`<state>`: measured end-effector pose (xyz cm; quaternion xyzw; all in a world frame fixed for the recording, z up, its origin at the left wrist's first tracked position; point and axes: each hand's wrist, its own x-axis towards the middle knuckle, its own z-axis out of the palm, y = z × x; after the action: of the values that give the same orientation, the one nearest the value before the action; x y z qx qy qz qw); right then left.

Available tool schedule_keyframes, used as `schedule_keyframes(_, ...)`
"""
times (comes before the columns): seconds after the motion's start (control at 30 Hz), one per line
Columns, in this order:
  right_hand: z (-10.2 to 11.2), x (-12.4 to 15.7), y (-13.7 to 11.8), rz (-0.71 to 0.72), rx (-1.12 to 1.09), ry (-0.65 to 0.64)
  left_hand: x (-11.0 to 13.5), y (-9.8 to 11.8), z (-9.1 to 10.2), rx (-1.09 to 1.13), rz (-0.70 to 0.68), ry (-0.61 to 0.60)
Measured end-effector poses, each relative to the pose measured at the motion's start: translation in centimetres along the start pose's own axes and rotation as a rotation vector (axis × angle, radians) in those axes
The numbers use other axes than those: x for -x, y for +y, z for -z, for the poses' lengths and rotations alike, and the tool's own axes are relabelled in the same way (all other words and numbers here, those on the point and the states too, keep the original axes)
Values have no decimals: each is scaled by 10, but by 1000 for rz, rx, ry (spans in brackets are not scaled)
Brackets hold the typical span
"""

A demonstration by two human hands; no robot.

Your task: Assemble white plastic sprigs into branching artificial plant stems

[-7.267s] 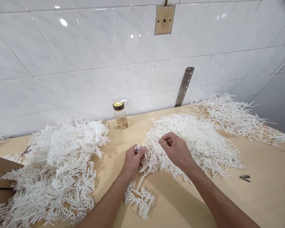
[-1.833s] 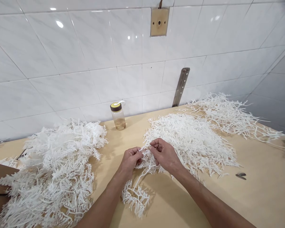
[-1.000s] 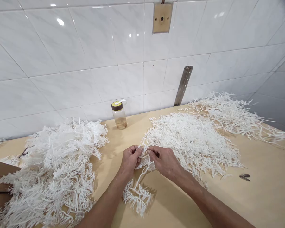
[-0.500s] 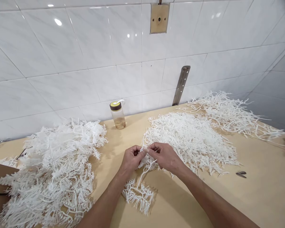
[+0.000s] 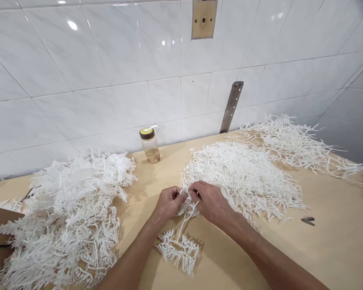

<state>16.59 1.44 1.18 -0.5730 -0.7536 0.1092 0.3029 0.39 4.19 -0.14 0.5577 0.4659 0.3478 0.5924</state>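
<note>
My left hand and my right hand meet fingertip to fingertip over the table's middle, at the near left edge of a heap of white plastic branch pieces. Thumb and fingers of each are pinched on a thin white artificial branch; the exact joint between them is too small to make out. Below the hands, a branched white sprig with a bare stem reaches up toward the right fingers. Whether its stem joins the held part is unclear.
A big pile of white branches covers the left side, and looser white stems lie back right. A bottle with a yellow-topped lid stands near the wall. Small dark snips lie to the right; a metal strip leans on the tiles.
My right fingers have drawn slightly apart from the left ones and curled inward. The sprig below has shifted a little to the right.
</note>
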Motion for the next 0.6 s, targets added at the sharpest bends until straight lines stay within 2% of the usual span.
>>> schedule_keyframes(0.1,1,-2,7,3,117,56,1,-1,0,33,32,-45)
schedule_keyframes(0.3,27,-14,39,-150,98,453,-3,-6,0,132,26,17)
schedule_keyframes(0.4,39,-14,35,-147,49,553,-3,-5,0,193,23,39)
schedule_keyframes(0.47,41,-11,20,-111,-69,492,-1,-3,0,205,41,54)
schedule_keyframes(0.5,40,-9,11,-97,-157,397,-1,-2,-1,200,53,64)
schedule_keyframes(0.57,34,-4,-7,-79,-305,99,1,1,-2,178,74,88)
schedule_keyframes(0.6,30,-2,-14,-80,-339,-6,1,1,-2,169,79,102)
